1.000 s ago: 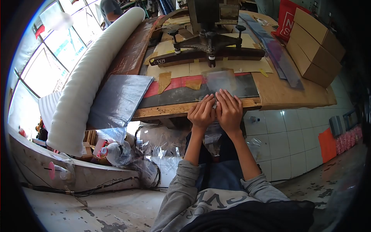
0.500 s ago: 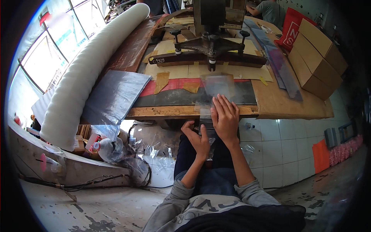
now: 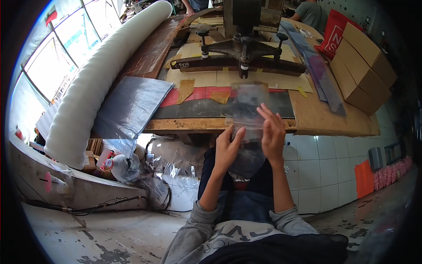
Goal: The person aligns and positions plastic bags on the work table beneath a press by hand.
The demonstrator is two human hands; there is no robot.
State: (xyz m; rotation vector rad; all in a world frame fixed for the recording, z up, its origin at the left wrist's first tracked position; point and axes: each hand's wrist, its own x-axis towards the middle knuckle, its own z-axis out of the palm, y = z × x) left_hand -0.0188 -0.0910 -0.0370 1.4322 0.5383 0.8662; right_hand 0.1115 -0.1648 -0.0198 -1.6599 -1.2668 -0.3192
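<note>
A clear plastic sheet point(image 3: 249, 125) lies between my hands at the table's front edge and hangs down in front of it. My left hand point(image 3: 228, 147) has its thumb and fingers closed on the sheet's left side. On the right side of the sheet is my right hand point(image 3: 273, 134), its fingers spread. More clear plastic point(image 3: 251, 94) lies flat on the black and red strip point(image 3: 198, 108) beyond my hands. Above it stands the dark metal press point(image 3: 244, 50) with its long horizontal bar.
A white foam roll point(image 3: 96, 83) and a stack of bluish plastic sheets point(image 3: 134, 103) lie at the left. Cardboard boxes point(image 3: 358, 75) and a red bag point(image 3: 336, 35) stand at the right. A person in grey point(image 3: 310, 13) is at the back right.
My left hand has risen to the table edge and closed on the plastic. My right hand has moved right and spread its fingers. The plastic between them now hangs wider below the edge.
</note>
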